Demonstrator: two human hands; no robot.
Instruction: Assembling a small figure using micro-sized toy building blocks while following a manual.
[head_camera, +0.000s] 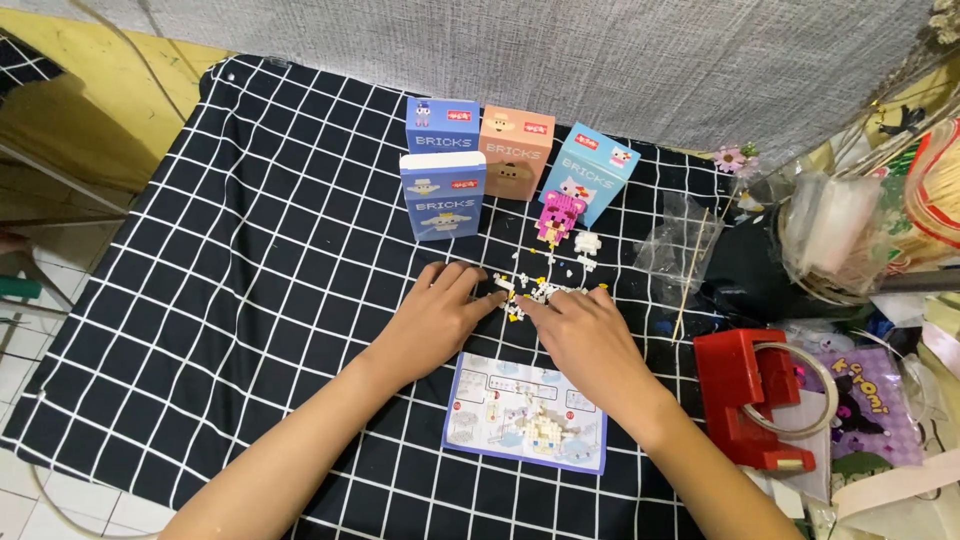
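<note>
Left hand: the left hand (435, 315) lies palm down on the desk, fingers (487, 301) stretched out close together, tips touching the near edge of the brick scatter; nothing seen pinched.
Right hand: the right hand (585, 335) lies palm down just beside the left, fingers (530, 305) extended and pressed on the same scatter; whether a piece is gripped under them, cannot tell.
Bricks: a scatter of tiny white and yellow plastic bricks (540, 290) lies between and just ahead of both sets of fingertips, mid-desk.
Sheet: a pale blue printed instruction sheet (525, 412) lies flat near the desk's front edge, between the two wrists, partly under the right forearm.
Figure: a small pink blocky brick figure (558, 215) stands upright behind the scatter; a small white brick cluster (587, 243) sits just right of it.
Boxes: four upright cardboard boxes stand behind the figure: a blue one in front (443, 195), a second blue one behind it (442, 125), a tan one (516, 152) and a light blue one tilted (590, 172).
Surface: black cloth with white grid (250, 250) covers the desk.
Right side: a red tape dispenser (750, 395) sits well apart from the right hand; a crumpled clear plastic bag (680, 240) lies near the boxes.
</note>
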